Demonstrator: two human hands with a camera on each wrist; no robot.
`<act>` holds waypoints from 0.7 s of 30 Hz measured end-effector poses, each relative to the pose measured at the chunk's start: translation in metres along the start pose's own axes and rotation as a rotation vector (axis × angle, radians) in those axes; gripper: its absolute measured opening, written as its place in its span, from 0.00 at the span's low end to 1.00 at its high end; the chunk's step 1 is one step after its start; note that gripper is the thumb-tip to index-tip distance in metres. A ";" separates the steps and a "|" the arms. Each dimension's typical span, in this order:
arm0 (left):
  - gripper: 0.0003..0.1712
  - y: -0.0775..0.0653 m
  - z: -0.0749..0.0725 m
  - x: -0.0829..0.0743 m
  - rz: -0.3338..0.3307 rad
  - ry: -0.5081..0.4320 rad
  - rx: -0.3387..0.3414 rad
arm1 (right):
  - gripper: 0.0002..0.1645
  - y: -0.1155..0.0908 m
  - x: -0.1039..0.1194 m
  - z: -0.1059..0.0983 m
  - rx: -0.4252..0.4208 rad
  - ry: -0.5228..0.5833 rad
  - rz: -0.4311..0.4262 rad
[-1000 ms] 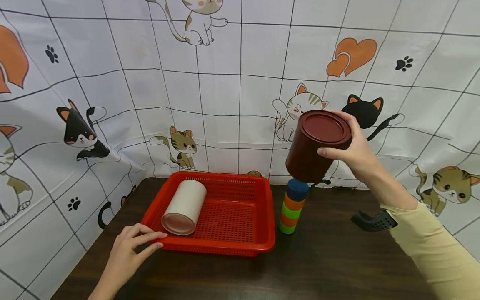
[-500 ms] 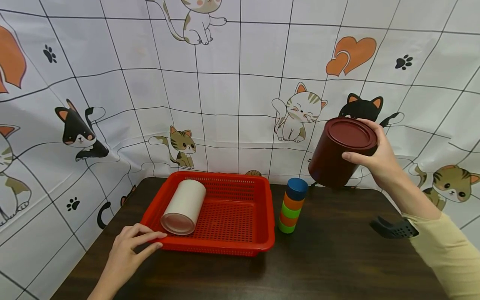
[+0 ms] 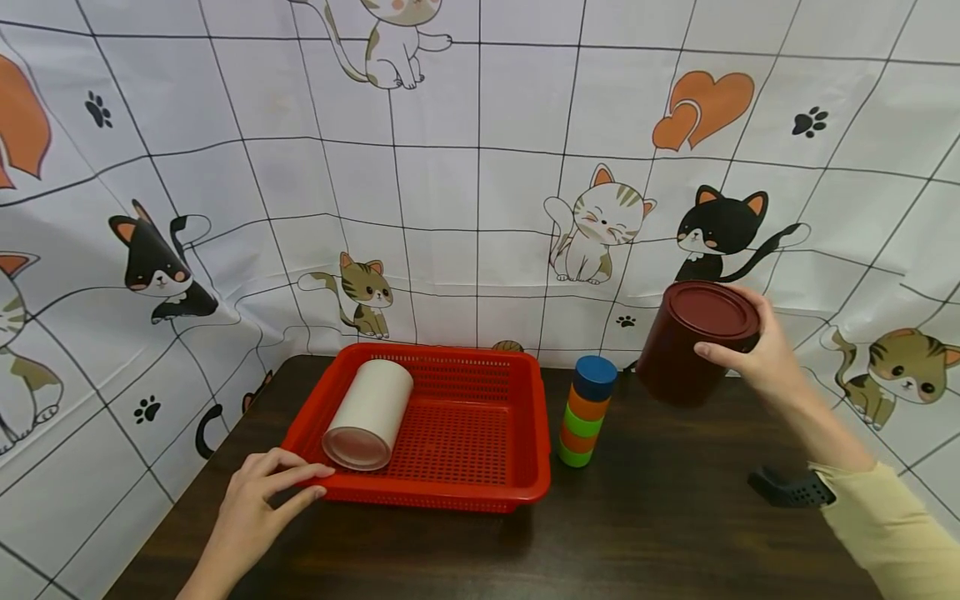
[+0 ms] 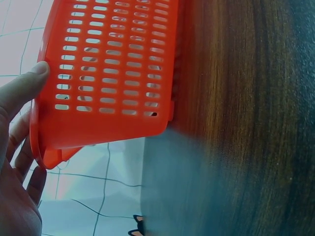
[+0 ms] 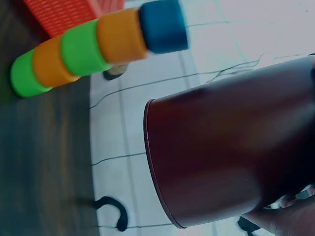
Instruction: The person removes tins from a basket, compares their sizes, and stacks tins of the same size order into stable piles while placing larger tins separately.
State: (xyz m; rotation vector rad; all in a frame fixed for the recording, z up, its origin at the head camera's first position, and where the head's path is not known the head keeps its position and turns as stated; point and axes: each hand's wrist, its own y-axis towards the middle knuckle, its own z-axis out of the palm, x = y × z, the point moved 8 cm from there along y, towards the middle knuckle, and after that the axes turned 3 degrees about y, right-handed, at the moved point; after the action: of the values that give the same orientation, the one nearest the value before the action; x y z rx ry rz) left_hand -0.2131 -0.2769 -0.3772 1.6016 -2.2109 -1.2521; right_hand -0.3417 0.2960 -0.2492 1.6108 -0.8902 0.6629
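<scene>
My right hand [image 3: 761, 354] grips a dark maroon canister [image 3: 686, 358] around its upper end, thumb on the near side. The canister tilts slightly, and in the right wrist view its lower rim is apart from the table. My left hand [image 3: 258, 508] pinches the near left corner of a red plastic basket [image 3: 427, 492]; in the left wrist view the thumb lies outside the rim [image 4: 38, 123] and the fingers behind it. Inside the basket, at the left, a white cylindrical canister [image 3: 371, 412] lies on its side.
A stack of blue, orange and green cups [image 3: 581, 417] stands on the dark wooden table [image 3: 637, 533], between the basket and the maroon canister. Behind the table hangs a white sheet with cat prints [image 3: 517, 192]. A black strap [image 3: 787, 487] is at the right wrist.
My right hand has carried the maroon canister rightward past the cup stack, then lowered it toward the table. The left hand and basket have stayed put.
</scene>
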 end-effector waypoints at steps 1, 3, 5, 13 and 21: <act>0.26 0.000 0.000 0.000 0.000 0.000 -0.001 | 0.48 -0.003 -0.004 0.000 -0.002 -0.039 0.003; 0.26 0.000 0.000 0.000 -0.002 0.002 0.000 | 0.48 -0.008 -0.012 0.001 -0.003 -0.084 0.013; 0.26 0.000 0.000 0.001 -0.006 0.006 0.004 | 0.48 -0.014 -0.020 0.002 0.000 -0.107 0.026; 0.26 0.000 0.001 0.001 -0.009 0.001 0.007 | 0.49 -0.039 -0.055 0.014 0.035 -0.078 0.075; 0.26 0.000 0.001 0.003 -0.011 -0.002 0.003 | 0.49 -0.056 -0.079 0.022 0.048 -0.156 0.135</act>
State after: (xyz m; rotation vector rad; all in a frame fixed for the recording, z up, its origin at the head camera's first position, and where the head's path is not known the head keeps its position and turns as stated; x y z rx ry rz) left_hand -0.2148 -0.2784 -0.3793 1.6170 -2.2093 -1.2549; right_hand -0.3404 0.2953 -0.3484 1.6728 -1.1128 0.6627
